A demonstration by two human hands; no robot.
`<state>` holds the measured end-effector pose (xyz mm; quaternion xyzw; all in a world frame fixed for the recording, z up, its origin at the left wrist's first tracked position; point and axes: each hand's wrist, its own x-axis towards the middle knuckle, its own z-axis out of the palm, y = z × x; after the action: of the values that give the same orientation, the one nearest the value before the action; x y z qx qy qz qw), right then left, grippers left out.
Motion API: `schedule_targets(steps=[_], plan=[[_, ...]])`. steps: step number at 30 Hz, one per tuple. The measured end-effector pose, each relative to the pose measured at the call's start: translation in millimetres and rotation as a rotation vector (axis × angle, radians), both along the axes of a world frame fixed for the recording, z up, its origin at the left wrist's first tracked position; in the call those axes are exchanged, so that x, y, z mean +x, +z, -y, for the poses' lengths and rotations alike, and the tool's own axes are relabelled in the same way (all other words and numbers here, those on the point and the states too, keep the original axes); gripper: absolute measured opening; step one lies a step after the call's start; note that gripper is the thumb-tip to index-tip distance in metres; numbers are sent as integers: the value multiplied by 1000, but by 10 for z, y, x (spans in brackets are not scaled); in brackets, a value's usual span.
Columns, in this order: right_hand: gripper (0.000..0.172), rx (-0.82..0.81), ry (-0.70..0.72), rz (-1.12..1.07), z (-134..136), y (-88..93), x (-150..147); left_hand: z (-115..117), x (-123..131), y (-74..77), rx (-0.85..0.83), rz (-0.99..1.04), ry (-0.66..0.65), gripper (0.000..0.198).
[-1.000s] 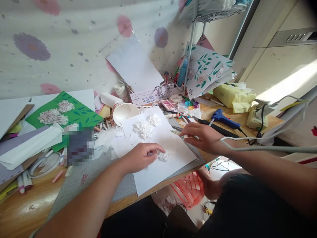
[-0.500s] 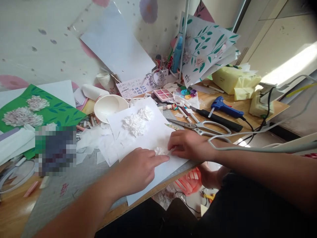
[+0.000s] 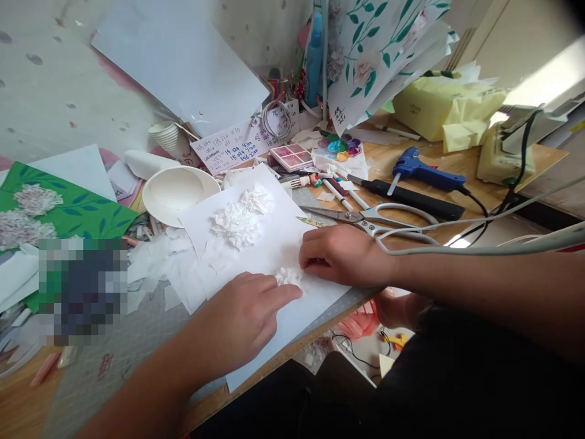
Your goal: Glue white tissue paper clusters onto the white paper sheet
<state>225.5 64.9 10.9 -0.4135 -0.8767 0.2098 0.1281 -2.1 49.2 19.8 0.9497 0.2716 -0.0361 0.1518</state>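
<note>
A small ruffled white paper flower lies on a white sheet of paper. My left hand rests on the sheet with its index finger stretched along the flower's near edge; the other fingers are bent and partly hidden. On the flower's right side is my right hand, its fingers curled together close to the petals. Whatever is between those fingertips is hidden. Farther up the same sheet sit two larger white paper flowers, a big ruffled flower and a smaller flower touching it.
Scissors lie just beyond my right hand, with a blue glue gun behind them. A white bowl and loose paper pieces are to the left. A grey cable crosses over my right forearm.
The view has shifted, moving most things left in the picture. My right hand sits slightly farther from the small flower, exposing more of it; my left index finger stays at its edge.
</note>
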Motion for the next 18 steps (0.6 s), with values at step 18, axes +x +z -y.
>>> schedule_targets(steps=[18], plan=[[16,63,22,147,-78,91,-82,28,31,4,15,-21,8,50]])
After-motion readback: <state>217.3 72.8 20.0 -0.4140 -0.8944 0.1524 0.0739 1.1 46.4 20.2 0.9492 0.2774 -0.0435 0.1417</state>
